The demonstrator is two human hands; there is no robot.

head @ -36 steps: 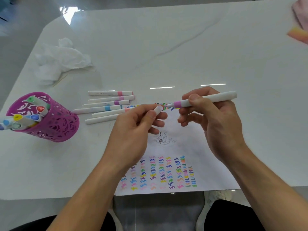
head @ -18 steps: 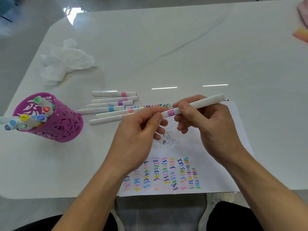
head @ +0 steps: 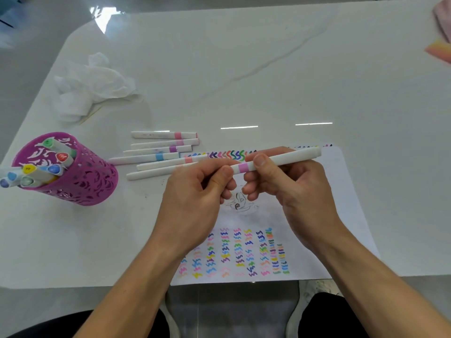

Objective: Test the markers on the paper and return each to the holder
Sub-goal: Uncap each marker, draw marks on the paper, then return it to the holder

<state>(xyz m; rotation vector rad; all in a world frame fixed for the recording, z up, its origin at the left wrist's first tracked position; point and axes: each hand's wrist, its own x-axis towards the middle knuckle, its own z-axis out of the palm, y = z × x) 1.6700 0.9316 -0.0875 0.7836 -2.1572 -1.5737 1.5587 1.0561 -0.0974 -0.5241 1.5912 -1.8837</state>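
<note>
A white marker with a pink band (head: 280,160) is held level above the paper (head: 341,211). My right hand (head: 288,186) grips its barrel, thumb just right of the band. My left hand (head: 197,198) pinches the marker's left end, where the cap sits against the band. The paper carries rows of coloured zigzag marks and a small sketch. Several white markers (head: 158,152) lie in a row on the table left of the paper. A purple perforated holder (head: 85,184) at the left holds several capped markers.
Crumpled white tissue (head: 92,86) lies at the back left of the white table (head: 268,69). A pink cloth (head: 443,32) sits at the far right corner. The table's near edge runs just under my forearms.
A second ago the marker was uncapped, its tip showing and the cap in my left fingers. The cap end and barrel have since come together, and the marker has dropped slightly lower.
</note>
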